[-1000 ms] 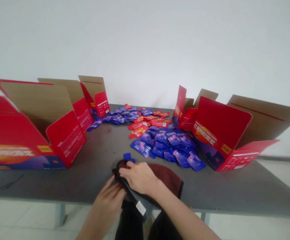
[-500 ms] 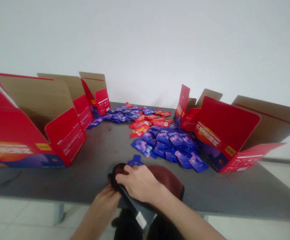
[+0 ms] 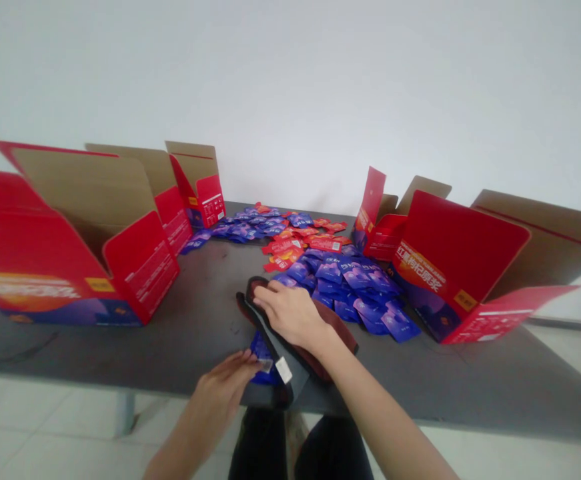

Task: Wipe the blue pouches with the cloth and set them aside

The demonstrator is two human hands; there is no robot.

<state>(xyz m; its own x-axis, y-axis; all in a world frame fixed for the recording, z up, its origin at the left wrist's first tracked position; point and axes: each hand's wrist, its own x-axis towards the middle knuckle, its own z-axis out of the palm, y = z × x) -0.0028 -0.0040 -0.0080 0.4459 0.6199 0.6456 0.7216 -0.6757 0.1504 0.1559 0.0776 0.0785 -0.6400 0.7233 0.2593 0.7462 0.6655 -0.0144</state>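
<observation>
My right hand (image 3: 293,315) is closed on a brown cloth piece with black edging (image 3: 337,327), gripping its far edge; whether it is a bag or a cover I cannot tell. A white tag (image 3: 283,370) shows on its black trim. Just left of the trim, near the table's front edge, my left hand (image 3: 227,383) pinches a blue sachet (image 3: 265,377), partly hidden under the cloth and fingers. A pale, shiny bit shows at the fingertips. Beyond the cloth lies a pile of blue sachets (image 3: 355,280), with orange-red sachets (image 3: 287,252) behind it.
Open red cartons stand on the grey table (image 3: 205,293): a large one (image 3: 70,267) at left with others behind, and a big one (image 3: 450,267) at right beside a smaller one (image 3: 383,233). More blue sachets (image 3: 243,225) lie farther back, before the white wall.
My right hand has carried the cloth's edge farther up the table. My left hand has come away from the cloth's edge and now pinches the blue sachet nearer the front edge.
</observation>
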